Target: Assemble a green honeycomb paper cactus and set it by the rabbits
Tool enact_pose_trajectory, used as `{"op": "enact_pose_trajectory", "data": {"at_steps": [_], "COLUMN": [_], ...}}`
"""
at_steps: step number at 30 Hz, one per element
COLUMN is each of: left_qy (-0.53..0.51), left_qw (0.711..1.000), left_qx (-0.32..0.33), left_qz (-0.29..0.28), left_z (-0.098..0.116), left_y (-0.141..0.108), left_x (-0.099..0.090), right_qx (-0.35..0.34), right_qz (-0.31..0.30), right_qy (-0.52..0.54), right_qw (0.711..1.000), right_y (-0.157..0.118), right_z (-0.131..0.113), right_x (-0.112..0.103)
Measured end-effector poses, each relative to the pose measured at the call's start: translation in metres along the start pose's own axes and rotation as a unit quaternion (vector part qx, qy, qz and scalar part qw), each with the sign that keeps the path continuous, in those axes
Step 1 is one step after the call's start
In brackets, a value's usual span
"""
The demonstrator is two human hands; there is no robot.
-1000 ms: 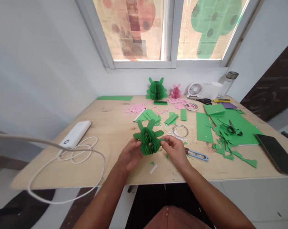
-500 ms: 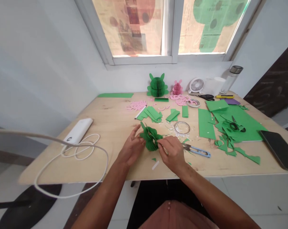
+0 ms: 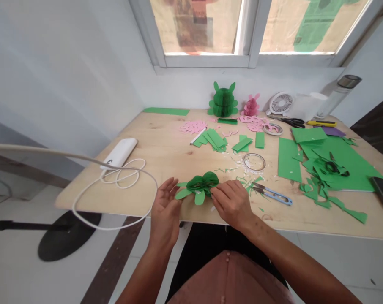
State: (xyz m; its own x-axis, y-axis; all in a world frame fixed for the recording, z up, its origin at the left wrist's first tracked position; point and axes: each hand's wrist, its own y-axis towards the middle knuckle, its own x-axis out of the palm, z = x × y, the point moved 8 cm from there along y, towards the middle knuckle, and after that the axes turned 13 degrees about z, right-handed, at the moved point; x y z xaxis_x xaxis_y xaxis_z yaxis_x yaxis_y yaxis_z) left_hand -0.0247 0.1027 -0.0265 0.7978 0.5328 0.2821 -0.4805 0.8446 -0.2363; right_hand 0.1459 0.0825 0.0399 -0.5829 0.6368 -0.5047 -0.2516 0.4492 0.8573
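While the right hand [image 3: 234,202] pinches one edge of a folded green paper figure [image 3: 202,181] between thumb and curled fingers, the left hand [image 3: 166,202] lies beside the opposite edge, palm turned inward, its fingers loosely spread and uncurled. Whether the left fingertips touch the nearest flap cannot be told. The figure is near the front edge of the desk [image 3: 166,147], tilted so that two rounded flaps point toward the person and the left hand; its pleated layers show on top.

To the right of the right hand lie blue-handled snips [image 3: 277,196], with thin green trimmings near their tips. Beyond them, a ring of tape [image 3: 254,170] rests flat among white shreds. Cut green strips [image 3: 259,140] and pink scraps [image 3: 192,126] occupy the middle and back of the desk. Against the wall stand a larger green figure [image 3: 222,103], a smaller pink figure [image 3: 250,106] and a white fan [image 3: 280,103]. Green sheets [image 3: 353,169], bearing offcuts and black-handled scissors [image 3: 335,167], cover the right side; a white power bank [image 3: 121,153] lies at left.
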Motion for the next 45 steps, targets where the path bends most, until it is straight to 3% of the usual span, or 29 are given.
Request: {"op": "enact_pose_trajectory", "data": {"at_steps": [4,8,14,19,24,27,31,34,36,41,45], "left_qy": [0.014,0.072,0.288,0.351,0.332,0.319,0.333,0.372,0.384,0.365,0.356], "left_qw": [0.998,0.989,0.911,0.874,0.884,0.877,0.813,0.765,0.770,0.835,0.843], "left_qx": [-0.001,0.063,0.177,0.223,0.212,0.206,0.270,0.273,0.249,0.205,0.212], "left_qz": [-0.066,-0.110,-0.237,-0.251,-0.251,-0.294,-0.394,-0.449,-0.445,-0.358,-0.343], "left_z": [0.002,0.015,0.033,0.039,0.041,0.044,0.046,0.035,0.030,0.031,0.029], "left_y": [-0.002,0.003,0.003,0.006,0.008,0.003,-0.010,-0.012,-0.007,0.006,0.005], "left_x": [0.000,0.002,0.040,0.055,0.052,0.053,0.069,0.080,0.084,0.080,0.077], "right_qx": [0.013,0.041,0.087,0.116,0.143,0.155,0.168,0.187,0.199,0.234,0.257], "right_qz": [-0.017,-0.040,-0.050,-0.055,-0.065,-0.063,-0.064,-0.062,-0.058,-0.043,-0.046], "right_qy": [-0.008,-0.002,0.028,0.046,0.064,0.072,0.080,0.086,0.089,0.102,0.113], "right_qw": [1.000,0.998,0.995,0.991,0.985,0.983,0.980,0.977,0.974,0.966,0.959], "right_y": [-0.003,-0.009,-0.015,-0.018,-0.024,-0.026,-0.027,-0.028,-0.029,-0.028,-0.028], "right_z": [0.004,0.011,0.017,0.018,0.018,0.017,0.017,0.019,0.020,0.025,0.026], "right_x": [-0.002,-0.001,-0.008,-0.014,-0.010,-0.009,-0.008,-0.009,-0.010,-0.010,-0.006]}}
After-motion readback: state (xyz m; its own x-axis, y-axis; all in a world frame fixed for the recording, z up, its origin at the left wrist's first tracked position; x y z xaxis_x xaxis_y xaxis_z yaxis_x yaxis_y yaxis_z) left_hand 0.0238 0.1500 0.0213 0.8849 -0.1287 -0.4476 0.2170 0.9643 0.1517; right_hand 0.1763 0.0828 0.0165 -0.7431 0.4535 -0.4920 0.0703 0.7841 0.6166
